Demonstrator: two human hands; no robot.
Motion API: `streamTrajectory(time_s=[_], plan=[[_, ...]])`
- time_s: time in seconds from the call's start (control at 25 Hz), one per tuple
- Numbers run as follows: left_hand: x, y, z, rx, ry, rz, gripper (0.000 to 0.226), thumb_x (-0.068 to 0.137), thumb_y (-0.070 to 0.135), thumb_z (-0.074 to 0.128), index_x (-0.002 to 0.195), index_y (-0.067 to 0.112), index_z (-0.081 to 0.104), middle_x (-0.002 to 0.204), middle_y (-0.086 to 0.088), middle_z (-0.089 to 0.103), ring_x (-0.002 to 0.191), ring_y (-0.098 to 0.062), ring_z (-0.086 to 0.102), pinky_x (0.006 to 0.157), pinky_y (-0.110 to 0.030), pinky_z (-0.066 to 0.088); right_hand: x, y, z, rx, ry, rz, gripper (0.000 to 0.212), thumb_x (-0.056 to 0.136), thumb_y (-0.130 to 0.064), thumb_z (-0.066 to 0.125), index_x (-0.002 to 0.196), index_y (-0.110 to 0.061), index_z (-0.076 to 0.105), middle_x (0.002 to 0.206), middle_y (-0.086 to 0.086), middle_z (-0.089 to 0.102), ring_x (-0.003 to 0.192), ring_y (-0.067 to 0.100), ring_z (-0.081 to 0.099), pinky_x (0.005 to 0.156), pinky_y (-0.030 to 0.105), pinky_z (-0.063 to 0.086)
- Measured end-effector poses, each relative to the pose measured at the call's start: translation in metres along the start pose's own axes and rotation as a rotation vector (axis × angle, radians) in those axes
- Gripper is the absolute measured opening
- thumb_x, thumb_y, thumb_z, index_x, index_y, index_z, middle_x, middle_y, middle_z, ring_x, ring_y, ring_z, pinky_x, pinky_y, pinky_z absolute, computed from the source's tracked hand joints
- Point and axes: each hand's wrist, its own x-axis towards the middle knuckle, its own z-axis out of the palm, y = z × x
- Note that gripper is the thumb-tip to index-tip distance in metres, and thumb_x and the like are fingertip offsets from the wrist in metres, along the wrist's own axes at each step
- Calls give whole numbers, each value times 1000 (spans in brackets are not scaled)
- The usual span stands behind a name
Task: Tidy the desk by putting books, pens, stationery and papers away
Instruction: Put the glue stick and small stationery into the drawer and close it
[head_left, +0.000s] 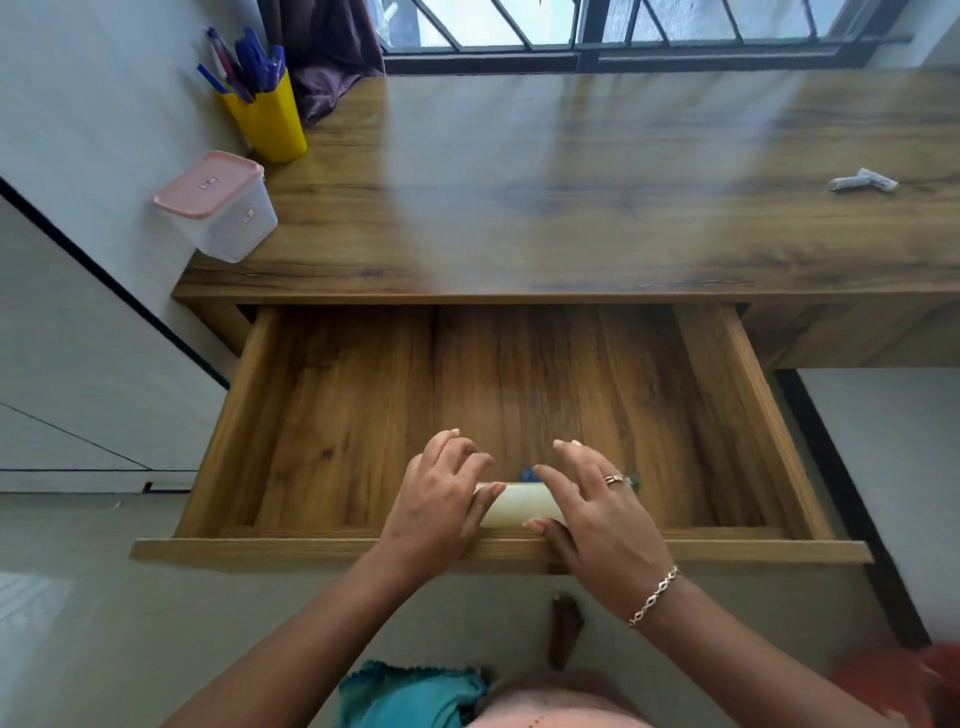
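The desk drawer is pulled wide open below the wooden desk top. At its front edge lies a pale cream box with something blue behind it. My left hand touches the box's left end with loosely bent fingers. My right hand rests over its right end, thumb at the front; most of the box is hidden by my hands. A yellow holder full of blue pens stands at the desk's back left.
A clear container with a pink lid sits on the desk's left edge. A small crumpled white tube or paper lies at the far right. A window with bars and a dark curtain are behind the desk.
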Motion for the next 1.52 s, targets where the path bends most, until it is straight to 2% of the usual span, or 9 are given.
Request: streamTrajectory(time_s=[0.2, 0.4, 0.52, 0.68, 0.88, 1.0, 1.24, 1.4, 1.52], plan=[[-22, -1, 1, 117, -78, -20, 70, 98, 53, 10, 112, 15, 67, 118, -6, 65, 121, -26, 56, 93, -44, 48, 0, -11, 20, -77, 70, 56, 65, 97, -53, 11, 116, -15, 61, 130, 15, 55, 126, 26, 36, 107, 42, 34], [-19, -2, 0, 155, -51, 24, 70, 98, 52, 10, 118, 12, 64, 128, -10, 60, 126, -27, 51, 98, -51, 44, 4, -13, 16, -101, 86, 50, 60, 97, -50, 14, 123, -15, 56, 133, 13, 54, 129, 24, 34, 108, 36, 22], [-12, -4, 0, 169, -38, 37, 70, 98, 52, 10, 119, 11, 64, 131, -12, 57, 127, -28, 50, 98, -55, 43, 11, -9, 18, -87, 119, 38, 57, 97, -48, 13, 126, -16, 50, 132, 12, 55, 129, 23, 34, 108, 35, 23], [9, -13, 3, 158, -10, 42, 70, 97, 52, 11, 121, 10, 62, 132, -13, 57, 127, -29, 50, 100, -54, 42, 30, -1, 20, -100, 173, 11, 52, 97, -46, 13, 131, -19, 42, 135, 9, 53, 131, 22, 33, 106, 36, 36], [40, -27, 6, 164, 50, 61, 70, 98, 53, 11, 123, 10, 61, 132, -12, 57, 128, -28, 49, 107, -47, 39, 62, 9, 19, -101, 187, -12, 52, 98, -46, 12, 132, -17, 40, 134, 11, 53, 131, 24, 33, 113, 34, 21], [60, -35, 7, 168, 66, 68, 69, 98, 53, 13, 126, 10, 58, 135, -13, 54, 131, -28, 46, 110, -44, 25, 83, 17, 19, -90, 170, -27, 53, 98, -46, 12, 133, -16, 39, 135, 11, 52, 131, 24, 33, 113, 31, 11], [101, -54, 10, 203, 190, 144, 58, 97, 50, 22, 134, 10, 43, 141, -13, 47, 136, -28, 38, 110, -44, 22, 124, 36, 25, -113, 183, -76, 55, 98, -46, 14, 139, -15, 33, 142, 11, 44, 136, 23, 28, 114, 33, 14], [130, -65, 11, 224, 255, 160, 59, 97, 49, 22, 133, 8, 44, 141, -15, 47, 136, -28, 33, 112, -44, 20, 152, 51, 28, -181, 199, -168, 63, 92, -55, 29, 141, -16, 32, 147, 10, 37, 139, 26, 24, 111, 42, 20], [149, -75, 15, 260, 289, 194, 58, 97, 48, 24, 131, 6, 44, 138, -16, 49, 135, -28, 32, 112, -45, 19, 170, 60, 29, -234, 181, -261, 72, 89, -64, 27, 142, -15, 30, 149, 9, 33, 140, 28, 22, 109, 46, 22]])
